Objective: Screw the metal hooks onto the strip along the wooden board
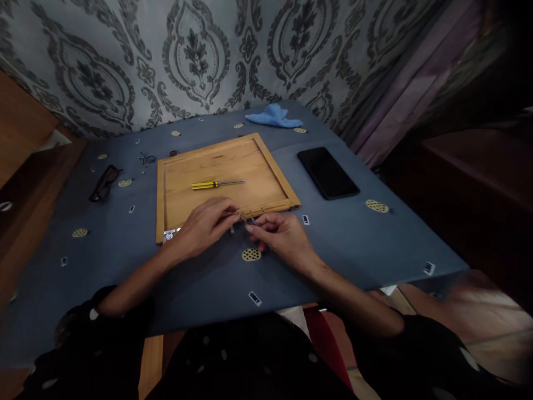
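Observation:
A framed wooden panel, like a small cabinet door (220, 158), lies flat on the table with a yellow-and-black screwdriver (217, 184) on it. At its near edge, my left hand (208, 222) pinches a small metal piece (244, 216) between thumb and fingers. My right hand (281, 236) grips the same piece from the other side; it looks like a hinge, but most of it is hidden by my fingers. Another metal hinge (170, 234) sits on the panel's near left corner, beside my left wrist.
On the blue patterned tablecloth (200, 300), dark glasses (106, 182) and small metal parts (146, 158) lie to the left. A black phone (328, 173) is at the right, a blue cloth (275, 115) at the back. A patterned curtain (250, 55) hangs behind the table.

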